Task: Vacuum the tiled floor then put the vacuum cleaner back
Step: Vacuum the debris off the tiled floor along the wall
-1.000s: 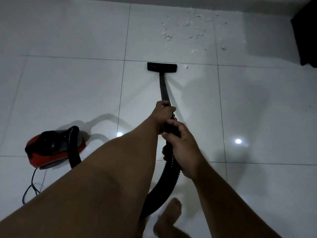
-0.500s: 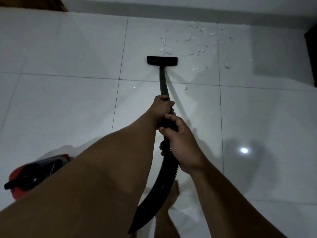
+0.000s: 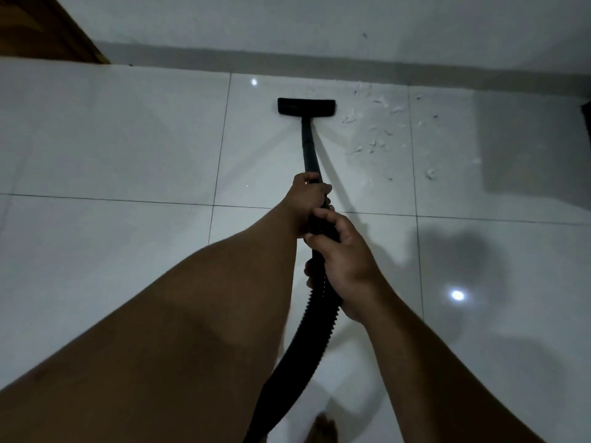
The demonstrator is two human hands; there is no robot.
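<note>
The black vacuum nozzle (image 3: 306, 107) lies flat on the white tiled floor (image 3: 128, 148), close to the far wall. Its black wand (image 3: 308, 145) runs back to my hands. My left hand (image 3: 308, 195) grips the wand higher up. My right hand (image 3: 345, 260) grips it just behind, where the ribbed black hose (image 3: 307, 343) starts. The hose curves down toward the bottom edge. White scraps of debris (image 3: 374, 135) lie scattered on the tile to the right of the nozzle. The vacuum's red body is out of view.
A white wall with a grey skirting strip (image 3: 319, 62) runs across the far side. A brown wooden edge (image 3: 48, 30) stands at the top left. A dark object (image 3: 587, 119) pokes in at the right edge. My bare foot (image 3: 323, 430) shows at the bottom.
The nozzle has been pushed forward toward the wall, left of the debris. The view has moved forward and the red vacuum body has dropped out of view. Both hands keep their grip.
</note>
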